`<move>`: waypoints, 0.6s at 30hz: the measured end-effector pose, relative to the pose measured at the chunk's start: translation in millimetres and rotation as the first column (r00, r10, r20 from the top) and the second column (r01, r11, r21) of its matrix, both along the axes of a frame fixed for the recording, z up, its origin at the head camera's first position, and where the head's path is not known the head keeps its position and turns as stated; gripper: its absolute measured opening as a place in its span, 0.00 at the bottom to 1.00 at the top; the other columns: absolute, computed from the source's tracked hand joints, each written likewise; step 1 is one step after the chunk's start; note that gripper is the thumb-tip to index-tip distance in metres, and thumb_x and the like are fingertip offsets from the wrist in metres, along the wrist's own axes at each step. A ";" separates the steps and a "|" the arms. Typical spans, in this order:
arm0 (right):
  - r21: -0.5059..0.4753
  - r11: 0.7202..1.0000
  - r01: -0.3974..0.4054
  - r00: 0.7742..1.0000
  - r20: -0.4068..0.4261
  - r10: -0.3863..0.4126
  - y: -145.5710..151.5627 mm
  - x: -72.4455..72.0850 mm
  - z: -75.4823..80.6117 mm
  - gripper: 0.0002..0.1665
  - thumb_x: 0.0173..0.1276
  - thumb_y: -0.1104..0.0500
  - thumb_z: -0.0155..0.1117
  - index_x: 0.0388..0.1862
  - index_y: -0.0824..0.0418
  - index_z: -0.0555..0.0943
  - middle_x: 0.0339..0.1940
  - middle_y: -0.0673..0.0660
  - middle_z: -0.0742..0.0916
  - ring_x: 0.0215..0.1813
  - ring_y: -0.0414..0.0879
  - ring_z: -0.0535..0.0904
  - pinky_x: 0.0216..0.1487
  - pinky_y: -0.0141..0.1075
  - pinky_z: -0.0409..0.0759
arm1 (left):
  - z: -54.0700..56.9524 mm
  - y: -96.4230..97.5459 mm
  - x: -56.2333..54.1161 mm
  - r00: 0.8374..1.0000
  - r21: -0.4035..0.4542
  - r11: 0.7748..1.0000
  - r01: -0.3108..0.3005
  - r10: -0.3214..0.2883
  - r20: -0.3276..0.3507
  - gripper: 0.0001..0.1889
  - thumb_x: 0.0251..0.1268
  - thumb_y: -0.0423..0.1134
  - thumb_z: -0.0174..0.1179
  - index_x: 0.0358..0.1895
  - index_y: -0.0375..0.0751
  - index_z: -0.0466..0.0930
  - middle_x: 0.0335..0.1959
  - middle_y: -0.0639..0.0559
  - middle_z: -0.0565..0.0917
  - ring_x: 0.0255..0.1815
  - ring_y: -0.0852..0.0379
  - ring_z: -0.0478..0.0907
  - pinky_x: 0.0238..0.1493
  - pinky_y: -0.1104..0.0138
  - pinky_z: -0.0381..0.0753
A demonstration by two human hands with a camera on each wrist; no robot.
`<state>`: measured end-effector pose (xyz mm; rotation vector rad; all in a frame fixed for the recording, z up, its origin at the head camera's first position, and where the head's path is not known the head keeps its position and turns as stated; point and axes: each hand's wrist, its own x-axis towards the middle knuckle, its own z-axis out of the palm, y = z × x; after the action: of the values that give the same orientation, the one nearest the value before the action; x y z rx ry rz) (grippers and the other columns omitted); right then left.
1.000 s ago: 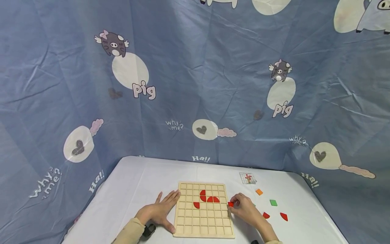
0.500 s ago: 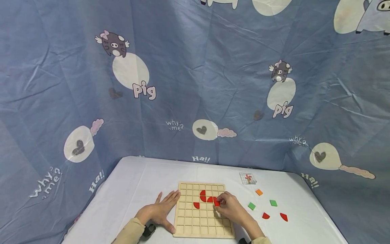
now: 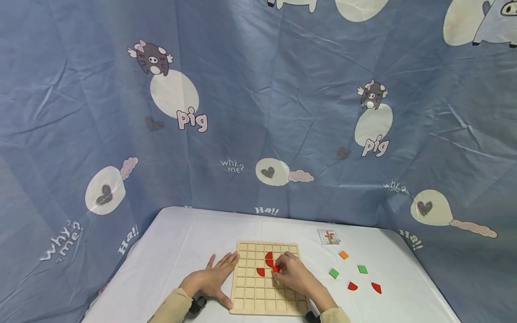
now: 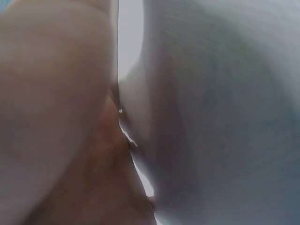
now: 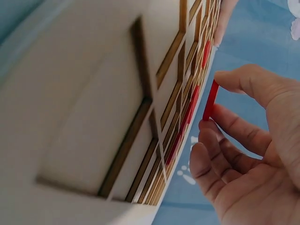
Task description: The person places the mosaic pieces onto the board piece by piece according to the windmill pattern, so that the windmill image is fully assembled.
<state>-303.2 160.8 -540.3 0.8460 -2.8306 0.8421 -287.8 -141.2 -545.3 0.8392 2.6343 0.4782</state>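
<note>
A wooden grid board [image 3: 258,306] lies on the white table, with red quarter-circle tiles set in some of its squares, such as one red tile [image 3: 260,272] left of the middle. My left hand [image 3: 210,280] is spread flat at the board's left edge, thumb and fingertips touching the frame. Over the board's middle, my right hand [image 3: 295,272] pinches a thin red tile [image 5: 211,100] between thumb and fingers. In the right wrist view that tile is edge-on, close over the grid. The right hand covers some squares and tiles in the head view. The left wrist view is mostly dark and blurred.
Right of the board lie two green squares, one of them a green tile [image 3: 333,273], an orange tile [image 3: 343,255] and two red quarter-circle tiles, one a red piece [image 3: 376,287]. A gridded picture card [image 3: 329,236] lies behind them. A blue patterned cloth [image 3: 226,89] hangs behind the table.
My right hand has moved left from beside the board's right edge to over its middle, carrying the red tile. My left hand has stayed in place.
</note>
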 end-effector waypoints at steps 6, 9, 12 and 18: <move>0.014 1.000 -0.002 0.999 0.051 0.001 -9.7 -0.1 0.4 0.12 0.59 0.55 0.71 0.37 0.59 0.81 0.35 0.47 0.79 0.35 0.34 0.72 0.34 0.26 0.77 | 1.1 -0.4 0.3 1.000 -0.007 1.000 0.001 -0.001 -0.003 0.71 0.37 0.69 0.70 0.77 0.37 0.35 0.80 0.41 0.39 0.80 0.41 0.36 0.72 0.34 0.29; 0.038 0.999 -0.004 0.998 0.056 0.002 -13.4 0.2 -1.1 0.12 0.59 0.55 0.72 0.37 0.59 0.81 0.36 0.48 0.79 0.35 0.34 0.72 0.34 0.26 0.77 | 1.6 -0.1 0.6 1.000 -0.004 1.000 0.000 0.000 -0.001 0.71 0.37 0.69 0.71 0.77 0.37 0.36 0.80 0.41 0.39 0.80 0.41 0.36 0.72 0.34 0.29; 0.068 0.998 0.002 0.999 0.034 -0.004 -15.5 0.9 -2.5 0.12 0.58 0.55 0.72 0.37 0.58 0.82 0.35 0.48 0.79 0.35 0.33 0.72 0.34 0.27 0.77 | 2.0 0.4 0.9 1.000 -0.001 1.000 0.000 0.000 0.003 0.71 0.37 0.68 0.71 0.77 0.37 0.35 0.80 0.41 0.39 0.80 0.41 0.35 0.72 0.34 0.29; 0.089 0.996 0.014 1.000 0.012 -0.015 -16.4 0.7 -5.0 0.11 0.58 0.54 0.73 0.37 0.56 0.82 0.35 0.46 0.79 0.34 0.32 0.72 0.35 0.26 0.77 | 1.0 0.7 0.6 1.000 -0.006 1.000 0.000 0.000 0.001 0.71 0.37 0.68 0.71 0.77 0.37 0.35 0.80 0.41 0.39 0.80 0.41 0.35 0.72 0.34 0.30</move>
<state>-302.6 144.4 -545.3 0.8322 -2.9012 0.7264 -287.3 -140.5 -544.3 0.8375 2.6332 0.4708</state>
